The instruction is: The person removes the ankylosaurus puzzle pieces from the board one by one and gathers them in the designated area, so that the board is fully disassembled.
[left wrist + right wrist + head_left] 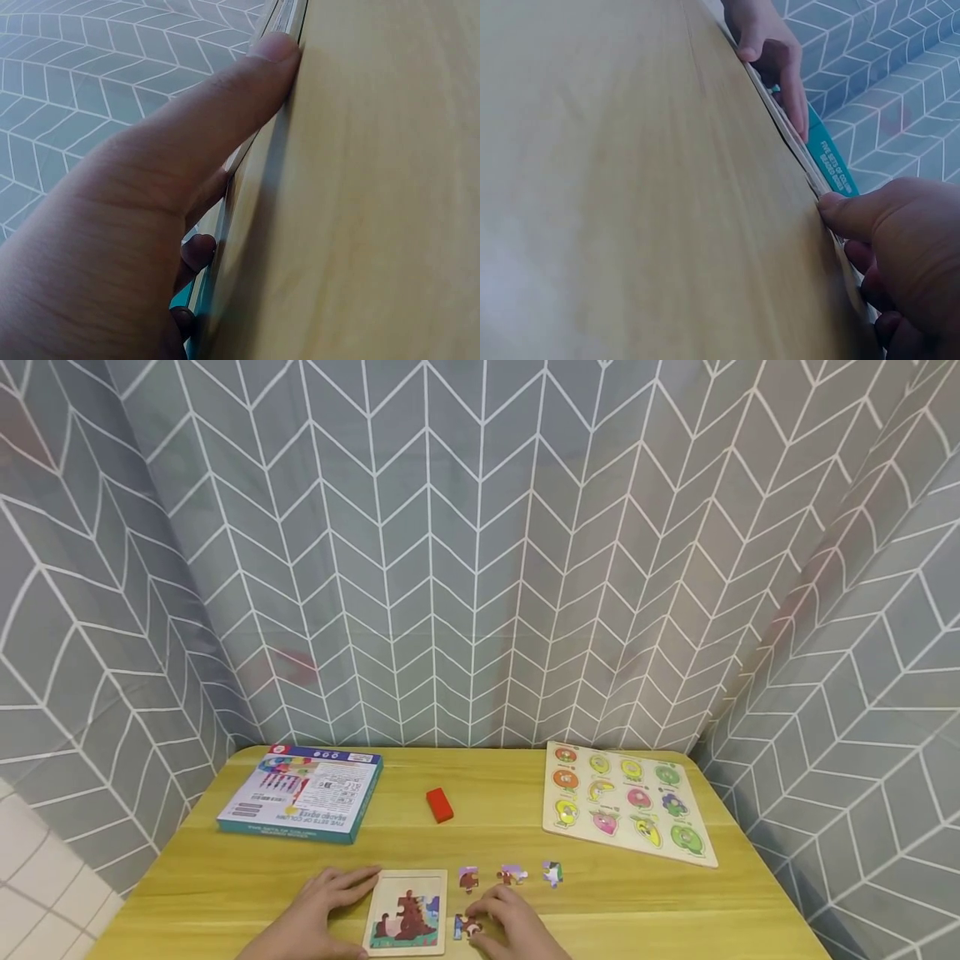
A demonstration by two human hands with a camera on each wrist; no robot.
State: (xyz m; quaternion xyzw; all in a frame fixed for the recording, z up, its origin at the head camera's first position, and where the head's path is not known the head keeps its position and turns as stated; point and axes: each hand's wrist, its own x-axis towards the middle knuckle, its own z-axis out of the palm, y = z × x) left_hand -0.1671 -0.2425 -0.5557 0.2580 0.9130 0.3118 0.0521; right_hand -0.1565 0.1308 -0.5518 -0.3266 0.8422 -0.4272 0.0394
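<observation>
A small wooden puzzle tray (379,913) lies near the table's front edge, partly filled with a brown dinosaur picture (406,920). At its left side rests my left hand (318,917), index finger by the upper corner and thumb by the lower one. My right hand (517,927) pinches a jigsaw piece (459,928) between thumb and index finger, flat on the table just right of the tray. Above it lie three loose jigsaw pieces: a brown one (468,879), a purple-and-brown one (513,874) and a multicoloured one (552,873). The wrist views look low along the tabletop.
A boxed bead set (303,793) lies at the table's back left. A red block (439,805) sits behind the tray. At the back right is a wooden fruit board (630,804). Patterned curtains (480,568) hang around the wooden table (637,914).
</observation>
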